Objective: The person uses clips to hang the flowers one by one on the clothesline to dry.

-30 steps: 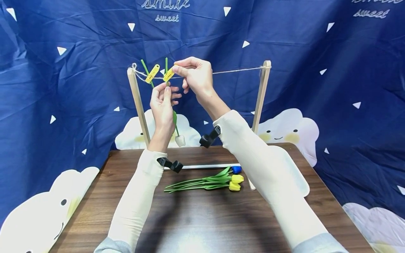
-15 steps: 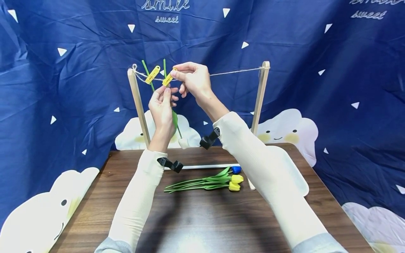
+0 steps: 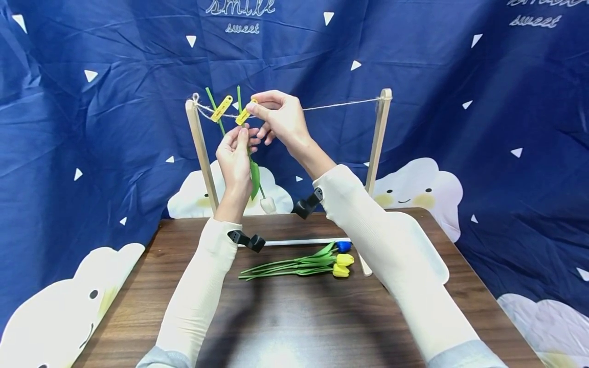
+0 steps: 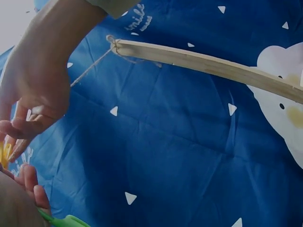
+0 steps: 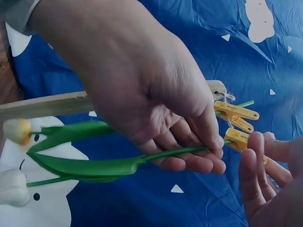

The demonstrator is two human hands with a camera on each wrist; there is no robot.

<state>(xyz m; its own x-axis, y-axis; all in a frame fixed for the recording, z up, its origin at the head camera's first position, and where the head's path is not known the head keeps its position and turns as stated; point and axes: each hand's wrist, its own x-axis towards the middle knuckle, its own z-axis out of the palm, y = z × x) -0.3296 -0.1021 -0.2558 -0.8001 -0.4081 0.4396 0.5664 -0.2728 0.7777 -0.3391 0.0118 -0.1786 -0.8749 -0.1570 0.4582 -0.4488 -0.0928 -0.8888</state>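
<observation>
Head view puts your white artificial tulip with green stem and leaf (image 3: 255, 180) upside down at the thin beige string (image 3: 340, 104), above the far edge of the brown wooden desk (image 3: 299, 322). Your left hand (image 3: 234, 158) pinches its stem; your right hand (image 3: 285, 115) pinches a yellow plastic clip (image 3: 244, 113) there, beside a second yellow clip (image 3: 222, 109). Over the last second, clip and stem have sunk slightly and the bloom has shifted right, which suggests you are fine-tuning the clip's seat; whether it bites the string, you cannot tell. Right wrist view reveals a pale, yellow-tinged bloom (image 5: 18, 131), hidden from the head camera; left wrist view catches only slivers of clip and greenery.
</observation>
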